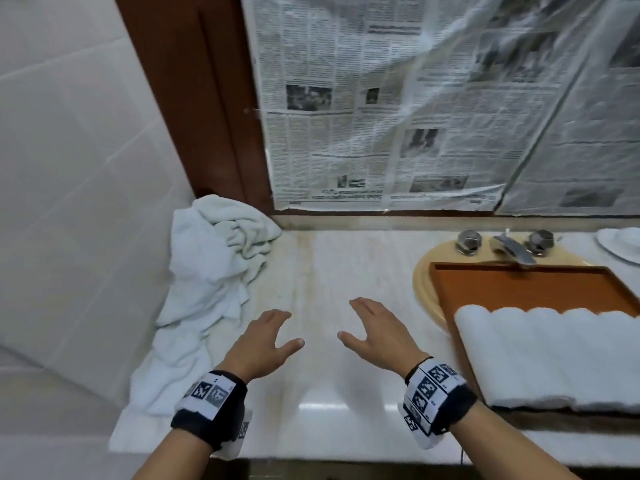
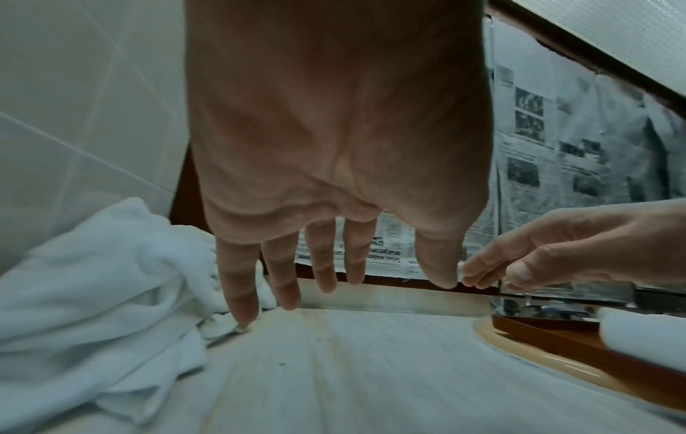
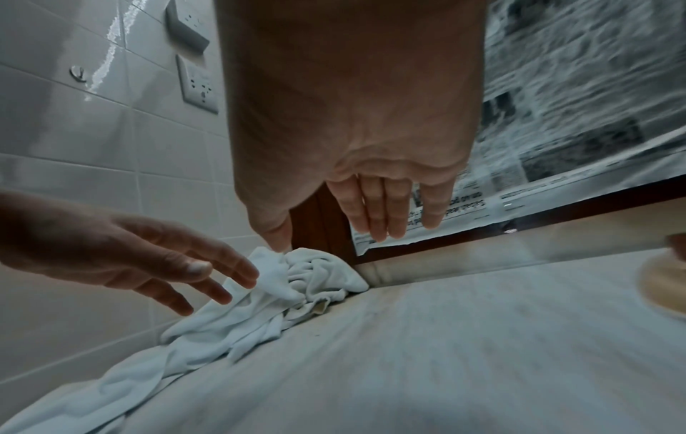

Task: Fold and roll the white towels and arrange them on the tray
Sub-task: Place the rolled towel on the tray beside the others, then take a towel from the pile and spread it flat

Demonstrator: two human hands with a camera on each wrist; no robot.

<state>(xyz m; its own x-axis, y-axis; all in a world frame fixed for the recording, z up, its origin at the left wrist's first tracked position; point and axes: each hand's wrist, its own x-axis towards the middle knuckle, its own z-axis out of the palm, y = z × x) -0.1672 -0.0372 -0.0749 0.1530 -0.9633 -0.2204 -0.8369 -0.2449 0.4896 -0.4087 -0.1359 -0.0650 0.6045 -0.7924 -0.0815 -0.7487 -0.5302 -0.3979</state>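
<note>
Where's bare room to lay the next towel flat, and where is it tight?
Bare counter lies between the loose towel pile and the tray, under both open hands, left hand and right hand. The tray's far half is bare; rolled towels crowd its near half.

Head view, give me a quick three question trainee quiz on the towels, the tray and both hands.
1. True or false: the left hand grips a towel.
2. Where do the rolled towels lie? A) on the wooden tray B) on the counter C) in the unfolded towel pile
3. Fill in: the right hand is ____.

Key: 1 false; 2 A; 3 open, holding nothing.
</note>
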